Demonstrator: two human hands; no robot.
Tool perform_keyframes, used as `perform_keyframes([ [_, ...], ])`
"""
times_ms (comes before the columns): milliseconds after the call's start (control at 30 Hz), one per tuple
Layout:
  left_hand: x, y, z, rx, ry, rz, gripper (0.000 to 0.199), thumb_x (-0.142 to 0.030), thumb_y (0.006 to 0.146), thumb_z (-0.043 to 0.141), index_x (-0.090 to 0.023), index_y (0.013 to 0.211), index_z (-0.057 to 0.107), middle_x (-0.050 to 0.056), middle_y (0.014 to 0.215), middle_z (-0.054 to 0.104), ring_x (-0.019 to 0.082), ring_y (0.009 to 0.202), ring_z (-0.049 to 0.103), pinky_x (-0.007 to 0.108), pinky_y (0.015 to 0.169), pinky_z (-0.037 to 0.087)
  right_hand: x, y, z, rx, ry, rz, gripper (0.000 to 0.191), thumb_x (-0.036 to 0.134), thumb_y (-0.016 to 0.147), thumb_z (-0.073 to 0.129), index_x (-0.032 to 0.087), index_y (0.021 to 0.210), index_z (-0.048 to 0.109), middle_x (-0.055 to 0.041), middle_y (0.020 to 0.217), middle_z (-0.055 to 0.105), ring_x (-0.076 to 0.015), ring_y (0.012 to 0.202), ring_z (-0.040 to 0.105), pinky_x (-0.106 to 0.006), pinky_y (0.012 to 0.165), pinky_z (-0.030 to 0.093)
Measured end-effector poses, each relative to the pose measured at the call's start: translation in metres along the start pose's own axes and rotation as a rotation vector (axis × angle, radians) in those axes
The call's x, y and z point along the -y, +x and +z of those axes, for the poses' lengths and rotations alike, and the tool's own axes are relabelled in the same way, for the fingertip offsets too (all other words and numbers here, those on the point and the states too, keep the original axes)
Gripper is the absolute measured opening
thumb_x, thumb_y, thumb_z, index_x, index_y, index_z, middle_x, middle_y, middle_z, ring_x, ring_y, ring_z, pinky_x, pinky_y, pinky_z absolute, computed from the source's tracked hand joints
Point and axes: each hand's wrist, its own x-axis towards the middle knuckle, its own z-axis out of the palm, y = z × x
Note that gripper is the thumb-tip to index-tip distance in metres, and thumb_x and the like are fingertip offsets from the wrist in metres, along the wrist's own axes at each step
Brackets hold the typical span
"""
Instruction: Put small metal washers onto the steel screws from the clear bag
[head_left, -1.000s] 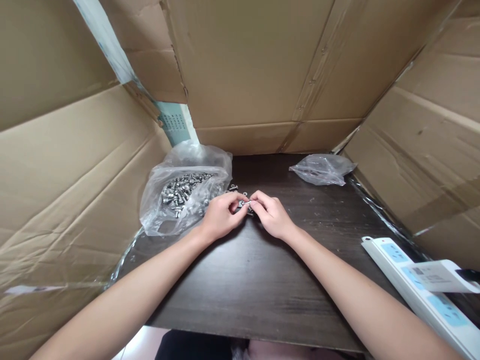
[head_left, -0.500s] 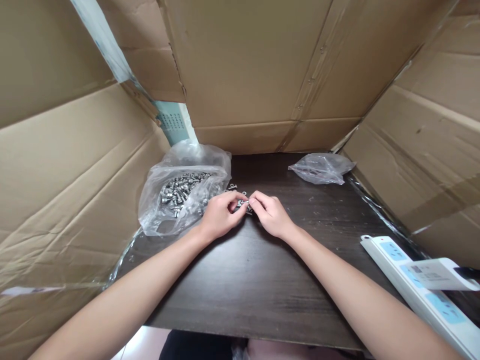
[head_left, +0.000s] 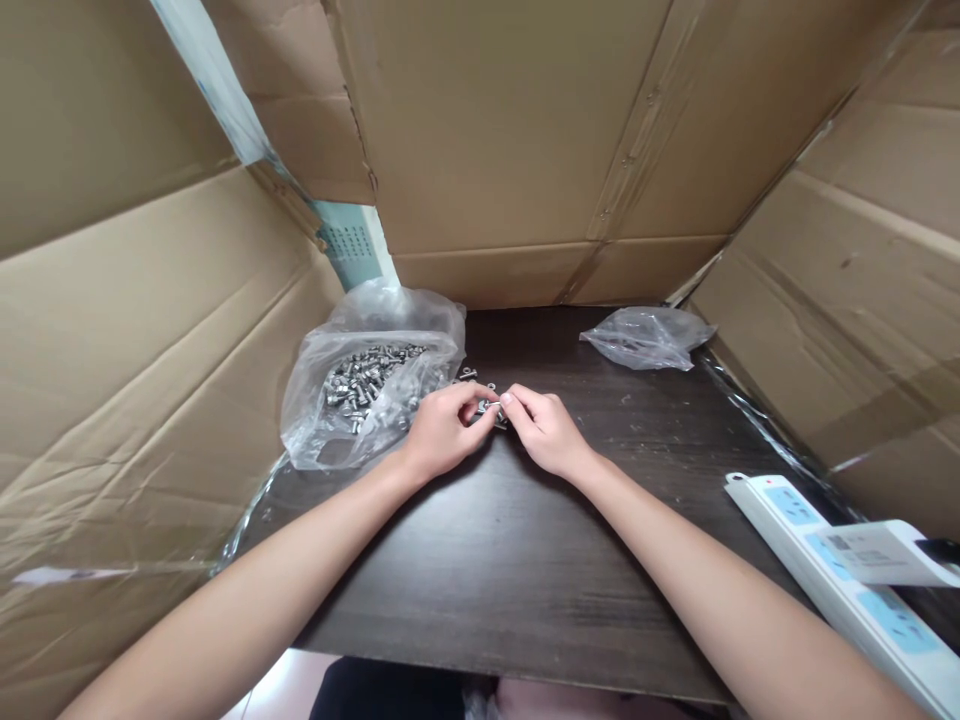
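Observation:
Thumb and fingers of my left hand (head_left: 448,430) pinch a small metal bolt (head_left: 493,404) from the left. At the bolt's other end, my right hand (head_left: 546,430) pinches it, the fingertips of both hands nearly touching. A few loose metal pieces (head_left: 469,373) lie on the dark table just behind and beneath the fingers. Left of my left hand is an open clear plastic bag (head_left: 307,430) holding several metal bolts (head_left: 360,385). The fingers partly hide the held bolt, so its details are too small to tell.
A crumpled clear plastic bag (head_left: 651,338) lies at the back right of the dark table (head_left: 495,570). On the right is a white power strip (head_left: 825,585) with a label over it. Cardboard walls (head_left: 510,130) enclose the back and sides.
The whole view has shifted slightly. Both hands keep nearly the same pose around the small bolt.

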Motion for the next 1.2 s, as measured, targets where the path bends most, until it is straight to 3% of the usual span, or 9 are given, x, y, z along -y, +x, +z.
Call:
perform_keyframes([
  [700,0.0032,0.0002,0.0006,0.006,-0.032,0.017,0.009,-0.023,0.089,0.069,-0.017,0.095,0.073,-0.005,0.061,0.048,0.01,0.057,0.047,0.022,0.06,0.038,0.0,0.0012,0.0008,-0.018,-0.008,0.049,0.041,0.045,0.1,0.04,0.02,0.067,0.043,0.0021,0.059,0.043,-0.0124,0.056,0.04,-0.027,0.057,0.029],
  [933,0.001,0.0017,-0.002,0.006,-0.021,0.007,0.029,-0.027,0.085,0.073,-0.016,0.112,0.07,-0.005,0.065,0.049,0.011,0.06,0.048,0.023,0.061,0.039,-0.0013,0.004,-0.0011,-0.047,0.097,0.127,0.04,0.048,0.096,0.044,0.02,0.068,0.048,0.0023,0.059,0.044,-0.0126,0.056,0.039,-0.027,0.055,0.03],
  [1200,-0.0019,0.0018,-0.0023,0.005,-0.002,-0.042,0.01,-0.026,0.089,0.064,-0.017,0.094,0.065,-0.005,0.063,0.047,0.01,0.058,0.048,0.023,0.059,0.039,-0.0045,0.0036,-0.0021,-0.016,0.24,0.147,0.034,0.047,0.095,0.047,0.02,0.073,0.05,0.004,0.057,0.042,-0.0124,0.055,0.037,-0.026,0.054,0.03],
])
